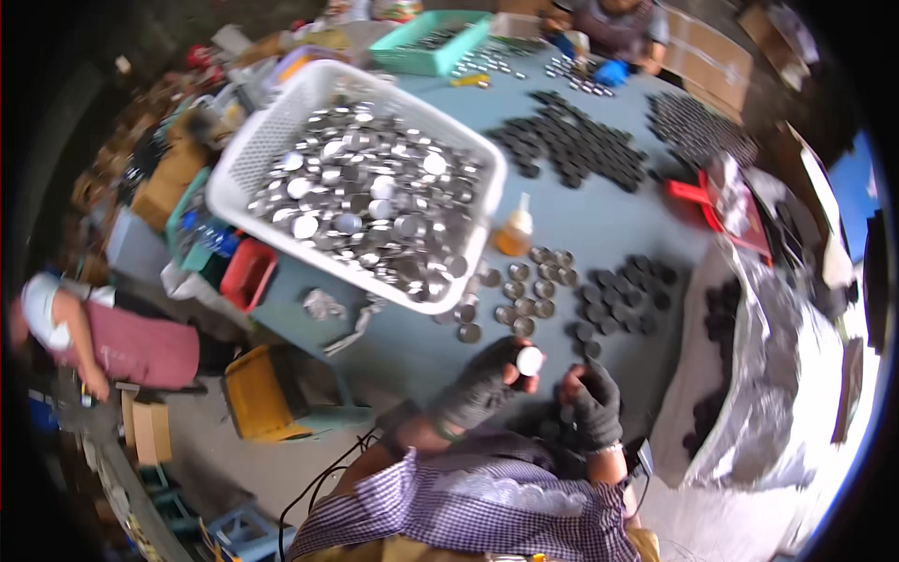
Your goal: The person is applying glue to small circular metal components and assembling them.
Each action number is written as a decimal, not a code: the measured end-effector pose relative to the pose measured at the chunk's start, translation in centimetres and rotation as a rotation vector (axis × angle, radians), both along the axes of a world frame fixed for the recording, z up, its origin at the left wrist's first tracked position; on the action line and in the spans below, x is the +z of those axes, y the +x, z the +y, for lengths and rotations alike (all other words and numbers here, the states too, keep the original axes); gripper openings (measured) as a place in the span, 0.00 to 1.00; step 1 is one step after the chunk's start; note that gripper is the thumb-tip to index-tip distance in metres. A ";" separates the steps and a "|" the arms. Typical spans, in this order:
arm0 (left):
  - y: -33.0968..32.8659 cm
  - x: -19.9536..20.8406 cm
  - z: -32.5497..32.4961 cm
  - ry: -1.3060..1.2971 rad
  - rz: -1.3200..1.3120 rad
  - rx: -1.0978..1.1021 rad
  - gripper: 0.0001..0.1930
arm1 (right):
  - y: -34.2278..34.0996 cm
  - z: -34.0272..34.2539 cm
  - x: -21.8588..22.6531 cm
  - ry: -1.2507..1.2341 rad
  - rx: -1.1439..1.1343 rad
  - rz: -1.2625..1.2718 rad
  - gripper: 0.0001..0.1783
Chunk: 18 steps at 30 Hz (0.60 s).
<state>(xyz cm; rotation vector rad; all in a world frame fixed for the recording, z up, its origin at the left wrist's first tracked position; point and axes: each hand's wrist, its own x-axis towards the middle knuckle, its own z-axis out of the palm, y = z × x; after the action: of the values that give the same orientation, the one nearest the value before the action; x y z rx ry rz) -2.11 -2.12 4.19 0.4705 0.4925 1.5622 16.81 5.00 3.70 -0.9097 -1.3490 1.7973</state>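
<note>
My left hand, in a grey fingerless glove, pinches a shiny round metal cap above the near edge of the table. To its right is my right hand, gloved the same way. Its fingers are curled together, and what they hold, if anything, is hidden. Just beyond my hands stand several open metal caps with silvery rims. Right of those lies a group of black round caps. A white plastic basket heaped with shiny metal caps rests on the table at the left.
A small bottle of amber liquid stands beyond the open caps. More dark caps spread across the far blue-grey table, near a green tray. A white sack borders the right side. Two people work nearby, far right and left.
</note>
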 end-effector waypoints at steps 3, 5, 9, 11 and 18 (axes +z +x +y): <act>-0.2 -0.6 0.4 -0.016 -0.087 -0.061 0.25 | 0.3 0.1 -0.1 -0.059 0.008 0.017 0.12; 0.4 -0.9 0.5 -0.011 -0.102 -0.085 0.24 | 1.0 -0.1 -0.6 -0.084 -0.003 0.029 0.11; 0.9 -2.8 0.2 0.064 0.309 0.057 0.24 | 0.9 -0.2 0.0 -0.065 -0.001 -0.022 0.08; 0.9 -3.0 -0.2 0.042 0.676 0.093 0.26 | 0.6 0.0 1.0 0.128 0.056 -0.106 0.11; 1.4 -2.0 0.0 0.118 0.995 0.244 0.31 | 0.2 -0.3 0.6 0.243 0.091 -0.080 0.26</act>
<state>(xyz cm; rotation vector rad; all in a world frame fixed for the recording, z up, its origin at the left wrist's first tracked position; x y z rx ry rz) -0.70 -2.14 2.19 1.3318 1.2465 1.5101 17.04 4.73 4.31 -0.8063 -1.6419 1.6326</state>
